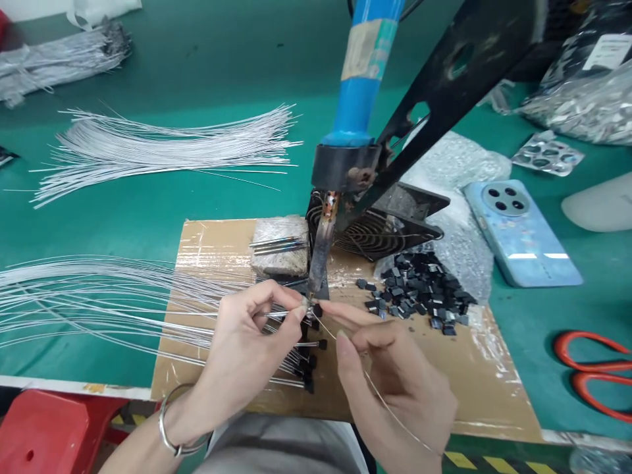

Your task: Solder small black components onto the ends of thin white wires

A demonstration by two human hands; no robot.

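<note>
My left hand [257, 349] is closed in a pinch right under the tip of a blue-handled soldering iron [356, 92], holding a white wire [276, 315]; the wire's end is mostly hidden by the fingertips. My right hand [405, 385] is closed around thin solder wire [390, 407], whose free end reaches up to the iron's tip. Below the fingers lie several white wires [197, 299] ending in small black connectors [309, 380]. The index finger of my right hand reaches close to my left fingertips.
A black bracket [444, 99] carries the iron above a black fan [380, 230]. On the cardboard [488, 395] are a wrapped block [279, 260] and a heap of black connectors [419, 289]. A phone [528, 243] and red-handled scissors [582, 368] lie right; a wire bundle [168, 148] lies behind.
</note>
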